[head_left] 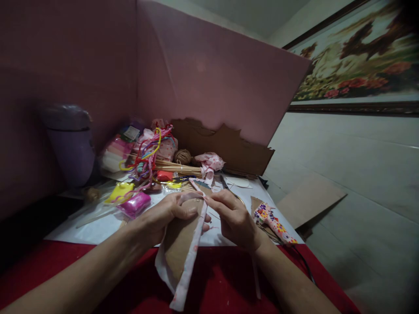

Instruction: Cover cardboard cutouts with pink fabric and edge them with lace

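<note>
Between my hands, above the table's front edge, is a brown cardboard piece [183, 237] with pale pink patterned fabric [190, 266] folded over its edges. My left hand [170, 213] grips its left side, with the thumb lying on the cardboard and other fingers behind it. At the top right corner my right hand [231, 213] pinches the folded fabric edge between thumb and fingertips. The fabric hangs loose at the lower left, away from the cardboard.
Behind my hands lie fuzzy pipe cleaners [149, 152], thin wooden sticks [176, 168], a twine ball [182, 156] and a magenta packet [135, 205]. A flowered hot glue gun [275, 222] rests at right, its cord trailing forward. A lilac container [70, 148] stands left. Pink panels [209, 74] enclose the back.
</note>
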Motion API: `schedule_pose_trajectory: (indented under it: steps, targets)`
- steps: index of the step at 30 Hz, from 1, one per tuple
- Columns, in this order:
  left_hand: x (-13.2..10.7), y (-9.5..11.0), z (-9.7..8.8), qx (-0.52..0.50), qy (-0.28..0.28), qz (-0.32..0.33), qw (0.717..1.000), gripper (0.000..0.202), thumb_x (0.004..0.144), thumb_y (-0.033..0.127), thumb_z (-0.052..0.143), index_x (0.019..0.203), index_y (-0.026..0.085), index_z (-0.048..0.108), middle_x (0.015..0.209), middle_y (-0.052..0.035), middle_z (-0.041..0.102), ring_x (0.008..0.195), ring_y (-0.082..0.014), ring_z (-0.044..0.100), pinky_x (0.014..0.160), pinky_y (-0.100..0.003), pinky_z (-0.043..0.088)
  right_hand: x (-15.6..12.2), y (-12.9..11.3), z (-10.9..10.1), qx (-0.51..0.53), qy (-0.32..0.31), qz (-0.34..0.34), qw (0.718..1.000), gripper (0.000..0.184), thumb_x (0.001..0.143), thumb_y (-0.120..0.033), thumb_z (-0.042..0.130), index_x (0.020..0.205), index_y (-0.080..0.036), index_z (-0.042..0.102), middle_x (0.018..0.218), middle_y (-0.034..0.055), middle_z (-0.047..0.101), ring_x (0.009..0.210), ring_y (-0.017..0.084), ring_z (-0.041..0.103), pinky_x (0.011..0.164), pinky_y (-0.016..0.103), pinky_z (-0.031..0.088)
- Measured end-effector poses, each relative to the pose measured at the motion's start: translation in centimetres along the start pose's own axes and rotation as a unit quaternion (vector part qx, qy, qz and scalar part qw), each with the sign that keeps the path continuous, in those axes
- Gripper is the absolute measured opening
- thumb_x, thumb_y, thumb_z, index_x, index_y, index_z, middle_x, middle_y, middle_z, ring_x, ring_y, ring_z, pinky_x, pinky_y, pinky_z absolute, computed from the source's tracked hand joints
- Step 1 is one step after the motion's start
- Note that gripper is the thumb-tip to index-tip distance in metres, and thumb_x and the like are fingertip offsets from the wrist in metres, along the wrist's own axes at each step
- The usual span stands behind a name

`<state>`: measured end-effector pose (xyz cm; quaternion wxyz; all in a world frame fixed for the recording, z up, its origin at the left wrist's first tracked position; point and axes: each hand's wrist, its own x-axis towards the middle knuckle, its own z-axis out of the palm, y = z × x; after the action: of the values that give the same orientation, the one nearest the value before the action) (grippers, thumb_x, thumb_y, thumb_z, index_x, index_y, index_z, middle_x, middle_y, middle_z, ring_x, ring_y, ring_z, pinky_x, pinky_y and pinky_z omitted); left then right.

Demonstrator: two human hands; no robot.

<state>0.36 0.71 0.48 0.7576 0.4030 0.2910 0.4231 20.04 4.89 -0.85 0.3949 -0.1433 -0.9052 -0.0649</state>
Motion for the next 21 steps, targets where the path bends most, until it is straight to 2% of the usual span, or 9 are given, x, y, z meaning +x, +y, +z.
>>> schedule_pose_trajectory:
  steps: [2, 5, 8, 10, 12, 17, 21]
  targets:
    - [-0.1, 0.1, 0.2, 0.004, 0.010, 0.002, 1.000, 0.058, 0.066, 0.008, 0.065, 0.120, 0.016, 0.046, 0.083, -0.0087, 0.070, 0.074, -0.0238, 0.068, 0.071, -0.035, 0.053, 0.0, -0.3, 0.1, 0.009, 0.010, 0.013, 1.000, 0.040, 0.083, -0.003, 0.040, 0.116, -0.018, 0.056, 0.098, 0.0125, 0.060, 0.091, 0.022, 0.055, 0.079, 0.041, 0.048]
    - [-0.1, 0.4, 0.5, 0.019, 0.011, 0.012, 1.000, 0.058, 0.065, 0.009, 0.067, 0.119, 0.016, 0.047, 0.080, -0.0077, 0.070, 0.071, -0.0240, 0.068, 0.069, -0.035, 0.053, 0.1, -1.0, 0.3, 0.130, 0.059, 0.116, 0.983, 0.029, 0.087, -0.009, 0.041, 0.107, -0.019, 0.060, 0.092, 0.0084, 0.060, 0.077, 0.017, 0.058, 0.069, 0.033, 0.049]
    - [-0.2, 0.7, 0.7, 0.032, 0.001, 0.017, 0.999, 0.056, 0.065, 0.010, 0.067, 0.118, 0.017, 0.049, 0.080, -0.0082, 0.070, 0.070, -0.0238, 0.068, 0.068, -0.036, 0.053, 0.2, -1.4, 0.5, 0.273, 0.121, 0.231, 0.926, 0.018, 0.090, -0.018, 0.043, 0.100, -0.020, 0.059, 0.083, 0.0032, 0.059, 0.063, 0.012, 0.056, 0.062, 0.028, 0.048]
    - [-0.2, 0.8, 0.7, 0.037, -0.002, 0.018, 0.999, 0.053, 0.066, 0.010, 0.067, 0.116, 0.016, 0.051, 0.080, -0.0087, 0.070, 0.070, -0.0231, 0.068, 0.068, -0.035, 0.053, 0.4, -1.4, 0.9, 0.332, 0.155, 0.288, 0.885, 0.016, 0.088, -0.024, 0.049, 0.098, -0.019, 0.059, 0.078, 0.0015, 0.059, 0.059, 0.011, 0.055, 0.057, 0.026, 0.048]
    - [-0.2, 0.7, 0.8, 0.039, -0.007, 0.022, 0.999, 0.052, 0.065, 0.009, 0.066, 0.115, 0.017, 0.052, 0.081, -0.0084, 0.070, 0.072, -0.0228, 0.068, 0.070, -0.035, 0.052, 0.5, -1.2, 1.2, 0.377, 0.163, 0.342, 0.845, 0.017, 0.085, -0.031, 0.054, 0.092, -0.017, 0.062, 0.069, -0.0001, 0.057, 0.053, 0.009, 0.051, 0.048, 0.022, 0.045]
    - [-0.3, 0.7, 1.1, 0.080, -0.047, 0.015, 0.996, 0.055, 0.066, 0.010, 0.064, 0.119, 0.018, 0.052, 0.082, -0.0078, 0.070, 0.071, -0.0223, 0.067, 0.066, -0.034, 0.051, 0.7, -0.6, 1.6, 0.486, 0.083, 0.435, 0.753, 0.036, 0.081, -0.045, 0.056, 0.069, -0.012, 0.063, 0.053, -0.0019, 0.051, 0.038, 0.007, 0.042, 0.034, 0.019, 0.037]
    - [-0.3, 0.5, 0.8, 0.126, -0.053, -0.010, 0.990, 0.058, 0.067, 0.009, 0.062, 0.123, 0.020, 0.051, 0.082, -0.0055, 0.070, 0.071, -0.0196, 0.065, 0.065, -0.030, 0.048, 0.6, -0.6, 1.1, 0.544, -0.028, 0.463, 0.699, 0.038, 0.076, -0.044, 0.060, 0.056, -0.012, 0.058, 0.046, -0.0021, 0.048, 0.036, 0.006, 0.040, 0.032, 0.017, 0.033]
